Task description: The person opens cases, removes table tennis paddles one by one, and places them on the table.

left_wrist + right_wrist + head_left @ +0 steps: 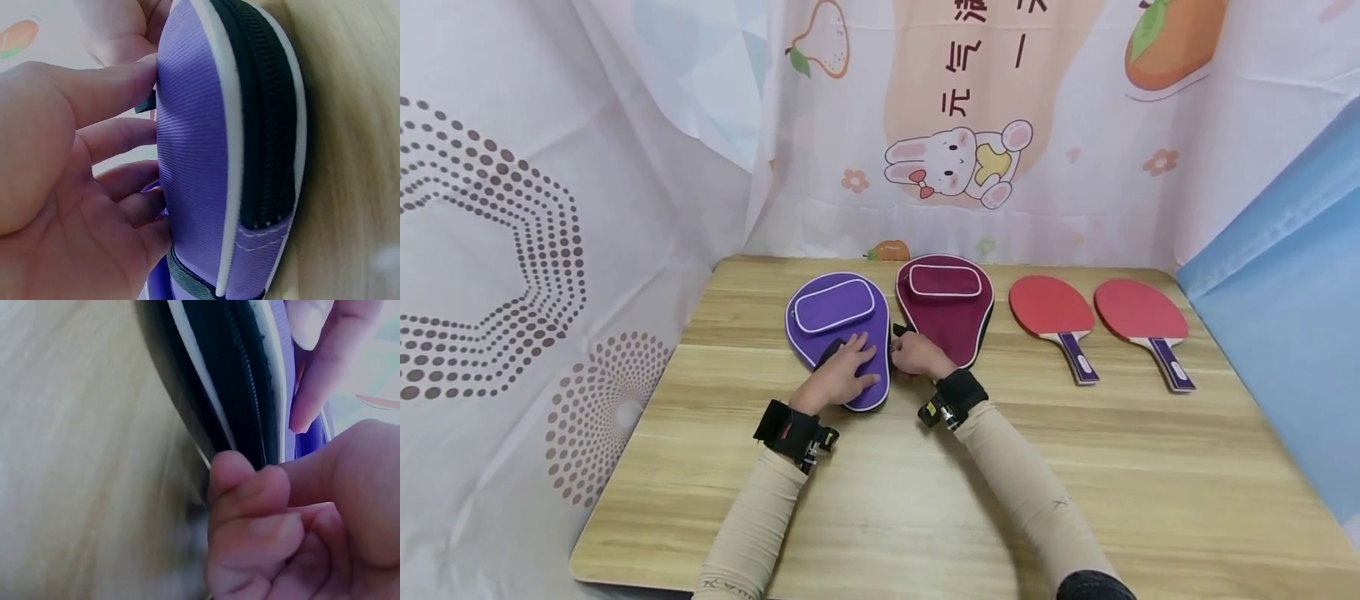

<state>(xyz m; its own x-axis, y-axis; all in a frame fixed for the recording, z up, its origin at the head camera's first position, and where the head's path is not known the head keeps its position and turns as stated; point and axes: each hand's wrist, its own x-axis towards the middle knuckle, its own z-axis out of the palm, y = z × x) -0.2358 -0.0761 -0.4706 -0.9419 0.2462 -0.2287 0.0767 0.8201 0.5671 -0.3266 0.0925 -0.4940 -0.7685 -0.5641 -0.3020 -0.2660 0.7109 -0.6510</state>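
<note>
On the tabletop [662, 467], purple case [823, 337] lies nr the far edge, L of ctr; maroon case [947, 321], just beside it on the R, could get nudged if the purple one twists. L paddle [1051, 308] and R paddle [1140, 310], nr the far R corner, look out of harm's way. L hand [842, 372] has fingers spread, resting on the purple case, clamped on nothing; if it presses too lightly, case prob. slides w/ any pull. R hand [921, 354] has fingers curled, pinching at the case's zip [244, 375]; can't tell if it's got the pull tab. A crooked tug could jam it. Writing: curtain [820, 208] reads 元气满 sideways, plus 一 and a char. cut off up top; R sleeve [1037, 492] bears an X-like mark; handle labels [1081, 363] too small to read.
</note>
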